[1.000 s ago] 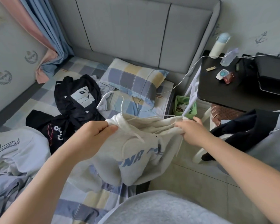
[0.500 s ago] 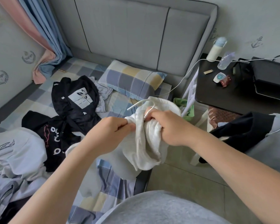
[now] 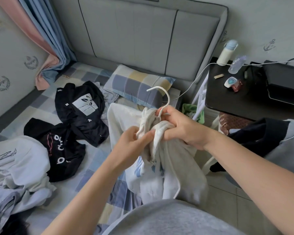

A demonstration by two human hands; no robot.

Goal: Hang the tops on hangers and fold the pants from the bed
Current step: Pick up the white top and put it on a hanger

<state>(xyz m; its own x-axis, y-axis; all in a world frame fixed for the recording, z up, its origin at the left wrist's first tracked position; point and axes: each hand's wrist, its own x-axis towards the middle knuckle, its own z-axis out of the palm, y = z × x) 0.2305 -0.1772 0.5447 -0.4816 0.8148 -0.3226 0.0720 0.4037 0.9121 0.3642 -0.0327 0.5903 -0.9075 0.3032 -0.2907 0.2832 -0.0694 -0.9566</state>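
A cream hoodie (image 3: 170, 168) with blue lettering hangs bunched between both hands over the bed's edge. My left hand (image 3: 134, 141) pinches its gathered neck fabric. My right hand (image 3: 182, 128) grips the bunched collar together with a white hanger (image 3: 163, 95), whose hook sticks up above my fingers; the hanger's body is hidden inside the fabric. On the checked bed (image 3: 95, 158) lie a black top with a grey print (image 3: 81, 109), another black garment with white letters (image 3: 61, 150) and a pale grey top (image 3: 15, 163).
A checked pillow (image 3: 136, 85) leans at the grey headboard. A black side table (image 3: 241, 92) on the right holds bottles, small items and a black bag. A white cable runs to it. A dark garment (image 3: 255, 138) lies at the right. Tiled floor lies below.
The hoodie, spread wide between my hands a second ago, is now gathered at the neck. My hands came together and the hanger's hook has risen clear above the collar.
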